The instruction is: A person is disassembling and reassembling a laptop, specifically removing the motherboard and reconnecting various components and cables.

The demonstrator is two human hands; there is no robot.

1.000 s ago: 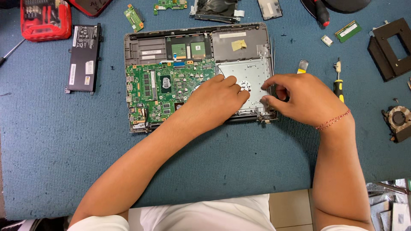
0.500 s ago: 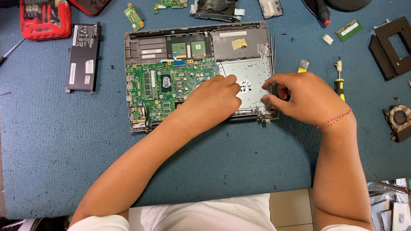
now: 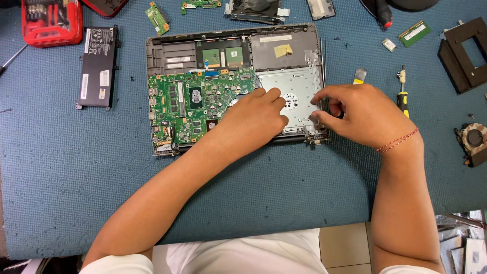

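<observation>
An opened grey laptop base [image 3: 172, 53] lies on a blue mat, with a green motherboard [image 3: 193, 104] on its left and a silver metal drive bracket [image 3: 297, 83] on its right. My left hand [image 3: 251, 119] rests on the board's right part, fingertips on the silver bracket. My right hand [image 3: 362, 114] is at the laptop's right edge, thumb and fingers pinching the bracket's right rim; a red thread circles that wrist.
A black battery [image 3: 97, 66] lies left of the laptop, a red tool case [image 3: 50, 21] at top left. A yellow-handled screwdriver [image 3: 402, 94], a memory stick [image 3: 414, 31], a black frame [image 3: 469, 56] and a fan [image 3: 474, 139] lie at right. Small boards [image 3: 157, 18] sit above.
Barely anything differs: my right fingers have shifted slightly on the bracket's right rim, and my left hand stays where it was.
</observation>
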